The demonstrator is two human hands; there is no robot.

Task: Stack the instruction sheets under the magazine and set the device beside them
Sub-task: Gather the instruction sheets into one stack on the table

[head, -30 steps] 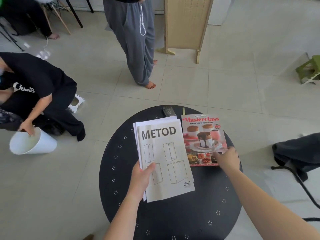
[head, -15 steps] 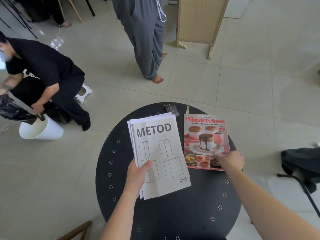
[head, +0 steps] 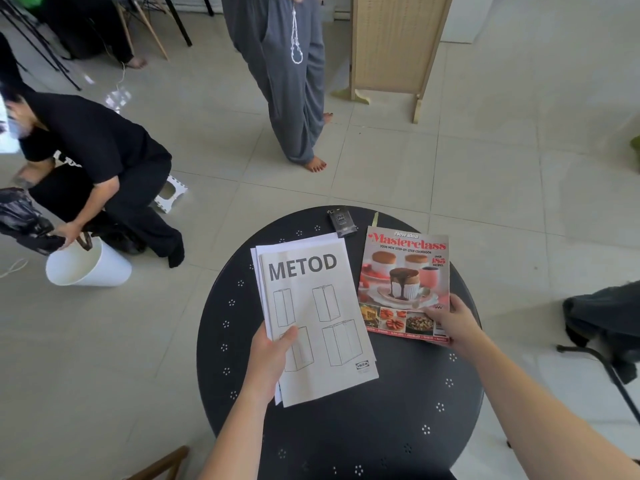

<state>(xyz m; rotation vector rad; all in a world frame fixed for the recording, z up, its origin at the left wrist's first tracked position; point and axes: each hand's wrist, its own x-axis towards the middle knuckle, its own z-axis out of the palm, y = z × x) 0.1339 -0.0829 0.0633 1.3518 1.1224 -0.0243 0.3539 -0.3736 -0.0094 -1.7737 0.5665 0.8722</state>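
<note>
White instruction sheets (head: 313, 306) headed METOD lie as a loose pile on the left half of a round black table (head: 381, 427). My left hand (head: 268, 362) grips their near left corner, thumb on top. To their right lies a red Masterclass magazine (head: 405, 278), its near right corner pinched by my right hand (head: 455, 323). A small dark device (head: 341, 221) rests at the table's far edge, just beyond both, untouched.
A person in black crouches at the left over a white bucket (head: 88, 266). Another person in grey trousers (head: 287, 81) stands just beyond the table. A wooden screen (head: 394, 43) stands behind. A dark bag (head: 604, 323) sits at the right.
My right hand has shifted to the magazine's near right corner and closed on it. My left hand keeps its hold on the sheets. The view has tilted down and moved closer.
</note>
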